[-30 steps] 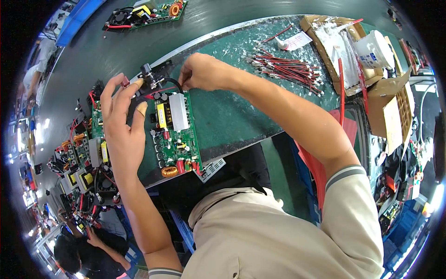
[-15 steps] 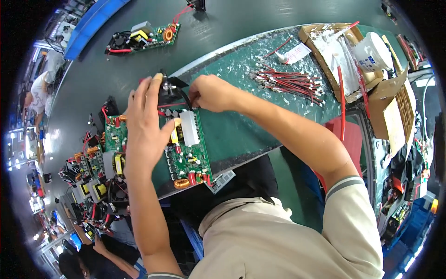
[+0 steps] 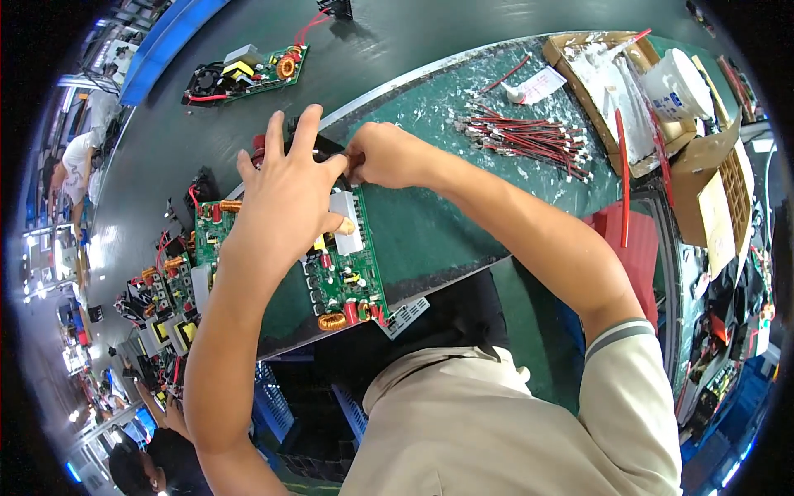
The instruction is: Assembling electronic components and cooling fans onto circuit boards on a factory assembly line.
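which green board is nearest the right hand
The green board right of the left forearm, its far end beside the right hand; the fan board and those left of the forearm lie farther away.

Left hand (image 3: 294,194) is covering part of a green circuit board (image 3: 356,285)
The curled right hand (image 3: 385,157) is hiding what its fingertips are meeting, the upper edge is cutting off a black part (image 3: 337,8), and the lower edge is cropping a co-worker (image 3: 175,463)
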Available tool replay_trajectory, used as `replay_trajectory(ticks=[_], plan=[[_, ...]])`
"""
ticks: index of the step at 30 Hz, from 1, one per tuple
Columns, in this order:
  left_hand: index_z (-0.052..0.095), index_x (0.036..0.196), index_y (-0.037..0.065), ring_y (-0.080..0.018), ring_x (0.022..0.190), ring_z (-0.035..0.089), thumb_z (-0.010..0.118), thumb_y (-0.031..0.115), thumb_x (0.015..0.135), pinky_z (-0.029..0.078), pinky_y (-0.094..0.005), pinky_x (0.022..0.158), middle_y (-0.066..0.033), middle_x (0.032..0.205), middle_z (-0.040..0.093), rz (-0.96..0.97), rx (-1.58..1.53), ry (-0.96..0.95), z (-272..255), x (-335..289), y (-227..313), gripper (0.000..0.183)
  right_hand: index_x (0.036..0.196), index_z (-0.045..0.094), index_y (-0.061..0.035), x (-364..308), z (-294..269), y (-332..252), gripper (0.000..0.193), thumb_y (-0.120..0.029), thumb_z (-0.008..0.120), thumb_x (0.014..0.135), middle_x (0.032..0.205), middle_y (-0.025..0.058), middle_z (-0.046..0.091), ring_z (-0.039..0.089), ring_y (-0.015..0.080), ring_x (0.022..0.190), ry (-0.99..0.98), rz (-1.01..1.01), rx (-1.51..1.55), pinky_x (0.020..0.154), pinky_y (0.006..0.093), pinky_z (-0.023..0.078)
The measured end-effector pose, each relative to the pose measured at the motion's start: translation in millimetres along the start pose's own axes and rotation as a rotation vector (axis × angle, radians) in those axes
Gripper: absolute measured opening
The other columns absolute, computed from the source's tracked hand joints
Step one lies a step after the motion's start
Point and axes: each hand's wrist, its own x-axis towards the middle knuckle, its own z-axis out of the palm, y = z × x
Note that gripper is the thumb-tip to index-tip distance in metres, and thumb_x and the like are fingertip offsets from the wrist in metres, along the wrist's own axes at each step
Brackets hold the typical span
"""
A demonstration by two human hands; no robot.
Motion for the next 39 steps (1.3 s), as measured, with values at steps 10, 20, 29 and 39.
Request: replay_trajectory(ticks=[10,20,29,39], plan=[[0.064,0.109,0.009,-0.0418,0.146,0.015,0.086,0.018,0.062,0.025,-0.0689,0.111,-0.0111,0.155,0.024,0.068,-0.109,0.136,14,-14,0,0.053,0.085,0.074,-0.0041,-13,14,5,0.013,-0.004,0.064,0.078,0.085,0.0158,0.072,0.07,0.0306,0.083,0.064,-0.009,0.079,0.076,0.039,0.055],[0.065,0.111,0.006,-0.0378,0.141,0.026,0.084,0.014,0.067,0.029,-0.0585,0.112,-0.012,0.146,0.033,0.118,-0.032,0.257,21,-18,2,0.048,0.082,0.073,-0.0068,-21,24,10,0.013,-0.004,0.062,0.076,0.082,0.0161,0.071,0.069,0.0344,0.082,0.235,-0.145,-0.017,0.074,0.0435,0.054],[0.064,0.113,0.006,-0.0368,0.14,0.028,0.084,0.016,0.066,0.03,-0.0586,0.111,-0.0119,0.147,0.035,0.147,-0.078,0.295,30,-17,-8,0.051,0.09,0.074,-0.0034,-17,18,4,0.02,0.001,0.058,0.078,0.087,0.0149,0.072,0.07,0.0301,0.084,0.164,-0.117,-0.046,0.078,0.0375,0.055],[0.063,0.116,0.005,-0.0365,0.142,0.027,0.084,0.015,0.065,0.03,-0.0546,0.112,-0.013,0.15,0.033,0.115,-0.058,0.253,29,-18,-5,0.055,0.092,0.074,-0.0039,-23,20,-1,0.019,-0.002,0.059,0.08,0.089,0.0175,0.071,0.068,0.0349,0.086,0.185,-0.111,-0.108,0.079,0.0412,0.054]])
